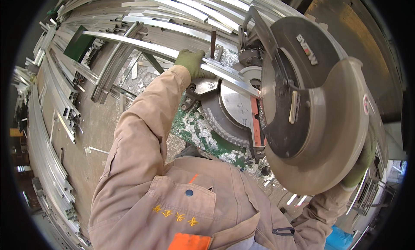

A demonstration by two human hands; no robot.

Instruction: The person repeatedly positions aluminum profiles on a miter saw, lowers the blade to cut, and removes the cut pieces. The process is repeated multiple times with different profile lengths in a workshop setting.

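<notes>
My left hand (190,63), in a green glove, is closed over a long silver aluminium bar (235,81). The bar runs from the upper left across the bed of a mitre saw (333,142), its right end beside the red strip (256,122) in the saw's round table. The saw's large guard fills the right of the view and hides where the blade meets the bar. Behind the guard's right edge shows part of my right hand (365,157), also in a green glove. Its fingers are hidden, so I cannot see what it grips.
Metal chips cover the green base (190,126) under the saw. Long aluminium profiles (173,5) lie stacked at the back, with more bundles (47,159) along the left. A metal stand (116,62) is under the bar's left part. A blue object (339,238) lies at the lower right.
</notes>
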